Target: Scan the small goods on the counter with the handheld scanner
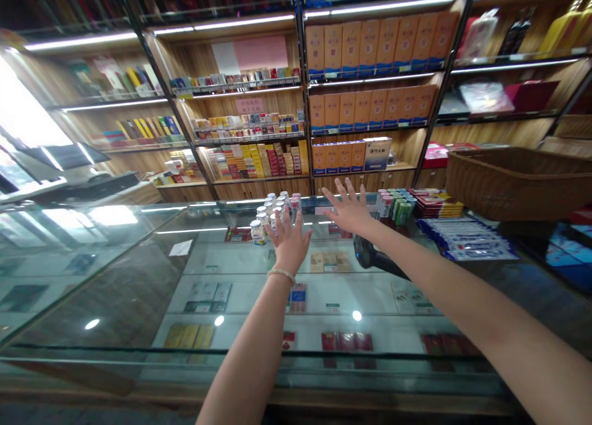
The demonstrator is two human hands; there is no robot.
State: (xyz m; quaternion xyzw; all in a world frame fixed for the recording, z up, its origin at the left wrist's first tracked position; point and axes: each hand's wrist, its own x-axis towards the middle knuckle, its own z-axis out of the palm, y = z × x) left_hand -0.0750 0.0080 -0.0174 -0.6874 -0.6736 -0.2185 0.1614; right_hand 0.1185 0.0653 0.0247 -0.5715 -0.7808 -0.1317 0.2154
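Both arms reach out over a glass display counter (259,317). My left hand (289,243), with a beaded bracelet at the wrist, has its fingers spread in front of a cluster of small bottles (259,218), partly covering them; whether it touches them I cannot tell. To the right, my right hand (346,208) is also spread, palm down and holding nothing, between the bottles and a group of green and pink cans (401,208). A black handheld scanner (364,252) lies just below my right wrist, partly behind the forearm.
On the counter's right are blue-and-white packets (467,239), red and yellow packs (437,203) and a brown basket (518,184). A small white paper (180,248) lies at the left. A monitor (62,156) stands at far left. Behind, shelves hold orange boxes (369,45) and small packs.
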